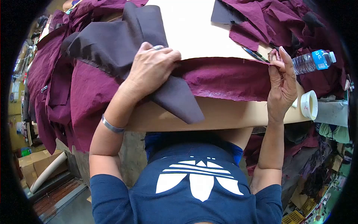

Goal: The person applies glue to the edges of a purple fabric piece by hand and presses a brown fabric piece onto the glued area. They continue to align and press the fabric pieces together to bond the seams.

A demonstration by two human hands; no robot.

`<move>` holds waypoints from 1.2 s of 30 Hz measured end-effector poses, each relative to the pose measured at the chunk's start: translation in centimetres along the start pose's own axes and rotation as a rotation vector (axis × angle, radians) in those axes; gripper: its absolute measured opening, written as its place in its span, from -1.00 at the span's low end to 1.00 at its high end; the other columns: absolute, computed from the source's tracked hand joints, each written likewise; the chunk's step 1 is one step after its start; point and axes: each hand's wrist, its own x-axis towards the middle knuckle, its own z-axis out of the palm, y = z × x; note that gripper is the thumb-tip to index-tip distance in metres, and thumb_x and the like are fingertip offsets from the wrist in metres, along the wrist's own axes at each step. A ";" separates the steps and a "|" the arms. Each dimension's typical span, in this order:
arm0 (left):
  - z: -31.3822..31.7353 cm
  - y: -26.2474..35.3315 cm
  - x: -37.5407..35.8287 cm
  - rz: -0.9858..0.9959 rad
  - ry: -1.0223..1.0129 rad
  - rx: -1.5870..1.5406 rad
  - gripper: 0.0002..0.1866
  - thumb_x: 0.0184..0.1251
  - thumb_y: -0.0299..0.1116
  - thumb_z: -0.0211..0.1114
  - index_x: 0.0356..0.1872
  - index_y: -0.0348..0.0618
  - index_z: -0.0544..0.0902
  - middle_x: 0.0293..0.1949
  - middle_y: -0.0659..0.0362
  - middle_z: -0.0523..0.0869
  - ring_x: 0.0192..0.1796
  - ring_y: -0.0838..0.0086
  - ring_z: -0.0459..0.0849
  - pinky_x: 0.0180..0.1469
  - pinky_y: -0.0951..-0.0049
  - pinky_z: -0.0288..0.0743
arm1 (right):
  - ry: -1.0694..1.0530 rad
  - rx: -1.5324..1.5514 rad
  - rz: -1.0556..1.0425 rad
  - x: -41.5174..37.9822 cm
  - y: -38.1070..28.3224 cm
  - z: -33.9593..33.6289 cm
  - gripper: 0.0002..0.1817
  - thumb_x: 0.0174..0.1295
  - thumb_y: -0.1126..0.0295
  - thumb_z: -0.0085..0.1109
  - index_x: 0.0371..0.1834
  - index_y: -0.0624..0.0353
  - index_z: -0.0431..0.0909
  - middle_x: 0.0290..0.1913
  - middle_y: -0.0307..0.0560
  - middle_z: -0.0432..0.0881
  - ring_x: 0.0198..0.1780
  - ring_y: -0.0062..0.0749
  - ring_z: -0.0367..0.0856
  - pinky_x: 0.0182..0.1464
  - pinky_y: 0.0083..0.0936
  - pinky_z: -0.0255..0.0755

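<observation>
Pale table (194,33), grey floor (80,209), cardboard box (34,164)

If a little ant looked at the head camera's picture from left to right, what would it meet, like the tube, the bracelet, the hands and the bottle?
Pale curved tube → silver bracelet → left hand → pens → right hand → water bottle.

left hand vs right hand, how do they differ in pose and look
The left hand is curled, back up, over the dark cloth and one end of the maroon strip; the right hand pinches the strip's other end, a finger raised. The left hand has a ring and a wrist bracelet; the right hand shows neither. Both are ungloved.
</observation>
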 end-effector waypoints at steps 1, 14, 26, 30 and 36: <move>-0.3 -0.5 -0.3 -0.045 -0.024 -0.044 -0.87 0.19 -0.34 0.23 -0.25 -0.05 0.58 -0.31 0.17 0.68 -0.26 0.34 0.63 -0.06 0.39 0.32 | 0.014 0.022 0.030 0.0 0.0 0.1 -0.65 0.24 0.64 0.07 0.11 0.28 0.46 0.17 -0.04 0.51 0.08 -0.41 0.54 0.12 -0.49 0.41; -6.6 -3.1 -5.4 -0.336 0.042 -0.212 -0.78 0.14 -0.61 0.13 -0.16 -0.31 0.52 -0.27 -0.01 0.58 -0.18 0.34 0.64 -0.10 0.48 0.43 | 0.207 -0.032 -0.571 11.9 -2.9 5.8 -0.60 0.23 0.59 0.06 0.16 0.16 0.46 -0.01 -0.16 0.63 -0.44 -0.78 0.41 -0.41 -0.78 0.32; -19.7 -19.5 -20.8 -0.819 0.601 0.072 -0.76 0.11 -0.44 0.20 -0.17 -0.20 0.51 -0.29 0.15 0.62 -0.28 0.28 0.65 -0.26 0.37 0.55 | -0.156 0.878 -0.144 4.3 -15.4 19.0 -0.51 0.03 0.62 0.12 0.08 0.18 0.28 -0.32 0.13 0.54 -0.41 0.02 0.59 -0.40 -0.32 0.54; -16.8 -16.9 -10.5 -0.504 0.498 0.286 -0.76 0.14 -0.45 0.14 -0.13 -0.19 0.51 -0.21 0.10 0.58 -0.24 0.23 0.64 -0.22 0.34 0.55 | -0.447 1.323 0.609 5.3 -14.1 13.9 -0.54 0.22 0.60 -0.07 0.18 0.19 0.09 -0.27 0.16 0.48 -0.56 -0.36 0.55 -0.55 -0.53 0.49; -2.6 -5.8 8.0 0.221 0.272 -0.160 -0.74 0.19 -0.47 0.07 -0.07 -0.16 0.51 -0.07 0.02 0.53 -0.17 0.15 0.63 -0.16 0.30 0.55 | -0.088 0.598 0.829 -0.6 -5.0 8.6 -0.44 0.25 0.58 -0.06 0.32 0.22 0.04 -0.28 -0.06 0.55 -0.62 -0.62 0.38 -0.57 -0.73 0.34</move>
